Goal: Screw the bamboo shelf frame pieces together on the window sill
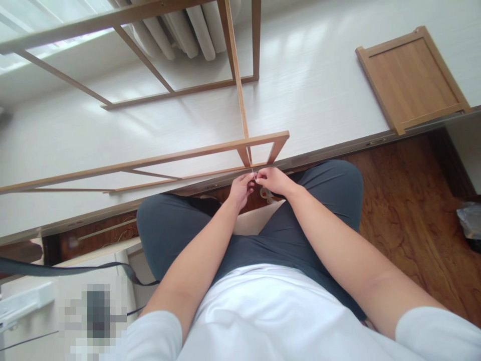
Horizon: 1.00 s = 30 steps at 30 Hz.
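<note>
My left hand (241, 190) and my right hand (272, 180) meet just above my knees, fingertips pinched together on a small clear plastic bag (265, 193) that hangs below them. A thin pale piece shows between the fingertips; I cannot tell what it is. Right beyond the hands lies a light wooden frame (240, 145) of thin bars, on its side on the white floor. Its nearest corner is a few centimetres from my fingers.
A wooden panel (411, 77) with a raised rim lies on the white floor at the far right. A white radiator (195, 25) stands behind the frame. Dark wood flooring (409, 210) runs to my right, with a grey plastic bag (469, 223) at its edge.
</note>
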{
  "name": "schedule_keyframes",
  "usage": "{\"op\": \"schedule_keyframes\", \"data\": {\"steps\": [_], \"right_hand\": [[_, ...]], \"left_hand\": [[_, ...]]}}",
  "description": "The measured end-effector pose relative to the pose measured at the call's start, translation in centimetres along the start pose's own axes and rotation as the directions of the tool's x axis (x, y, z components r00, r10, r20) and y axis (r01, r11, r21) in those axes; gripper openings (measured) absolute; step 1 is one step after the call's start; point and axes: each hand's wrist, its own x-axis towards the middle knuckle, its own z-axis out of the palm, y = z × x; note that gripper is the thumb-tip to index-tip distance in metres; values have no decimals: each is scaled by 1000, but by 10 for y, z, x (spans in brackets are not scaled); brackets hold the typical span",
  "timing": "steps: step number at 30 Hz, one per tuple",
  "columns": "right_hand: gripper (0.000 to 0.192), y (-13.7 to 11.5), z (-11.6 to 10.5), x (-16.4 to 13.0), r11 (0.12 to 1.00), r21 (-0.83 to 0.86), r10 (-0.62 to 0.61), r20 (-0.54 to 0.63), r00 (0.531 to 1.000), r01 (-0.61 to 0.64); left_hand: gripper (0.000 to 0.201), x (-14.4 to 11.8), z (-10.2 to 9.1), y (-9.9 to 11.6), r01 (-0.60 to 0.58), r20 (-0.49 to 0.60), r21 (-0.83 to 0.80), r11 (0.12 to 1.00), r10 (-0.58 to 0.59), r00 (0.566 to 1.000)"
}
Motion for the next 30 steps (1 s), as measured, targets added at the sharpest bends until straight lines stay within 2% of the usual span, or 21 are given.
{"op": "schedule_keyframes", "data": {"steps": [8, 14, 21, 30], "right_hand": [[11, 5, 3, 4, 978, 194, 64, 93, 994, -81], [14, 5, 4, 6, 967, 205, 130, 119, 984, -153], [17, 7, 10, 7, 950, 269, 120, 159, 980, -160], [18, 7, 18, 10, 953, 256, 115, 187, 976, -161]], "left_hand": [[32, 0, 2, 0, 0, -20, 0, 1000, 0, 1000], [34, 0, 3, 1, 10, -40, 6, 1000, -10, 999], [36, 2, 2, 0, 5, -54, -2, 1000, -5, 999], [34, 2, 3, 0, -10, -67, -6, 1000, 9, 998]]}}
